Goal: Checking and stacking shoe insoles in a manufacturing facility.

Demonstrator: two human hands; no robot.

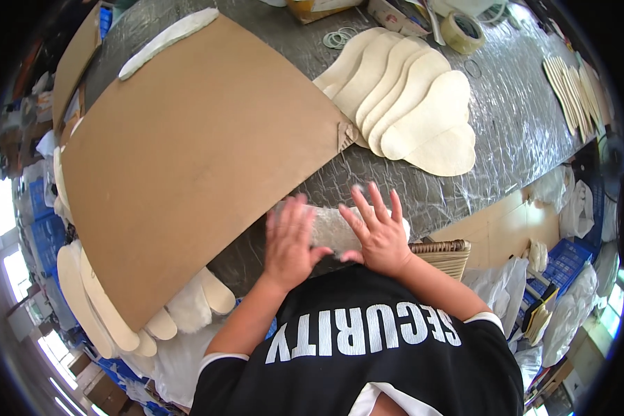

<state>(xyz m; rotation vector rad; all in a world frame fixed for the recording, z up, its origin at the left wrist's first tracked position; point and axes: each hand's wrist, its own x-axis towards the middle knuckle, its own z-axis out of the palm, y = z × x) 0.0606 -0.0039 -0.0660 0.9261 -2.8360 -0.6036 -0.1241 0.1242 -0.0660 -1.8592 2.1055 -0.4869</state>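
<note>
A whitish, fuzzy insole (331,229) lies across the table's near edge, close to my body. My left hand (288,241) rests at its left end, fingers stretched out and slightly blurred. Over its right part is my right hand (383,239), with the fingers spread wide. Both palms face down, and neither hand grips anything. Whether the palms press on the insole or hover just above it, I cannot tell. Beyond my right hand, several cream insoles (423,104) lie fanned out in an overlapping row.
A large brown cardboard sheet (194,152) covers the left of the table, with a white fluffy insole (168,43) at its far edge. More insoles (93,298) stick out beneath it. Tape (462,33) and thin insoles (568,93) lie farther right. A wicker chair (444,258) stands at the near edge.
</note>
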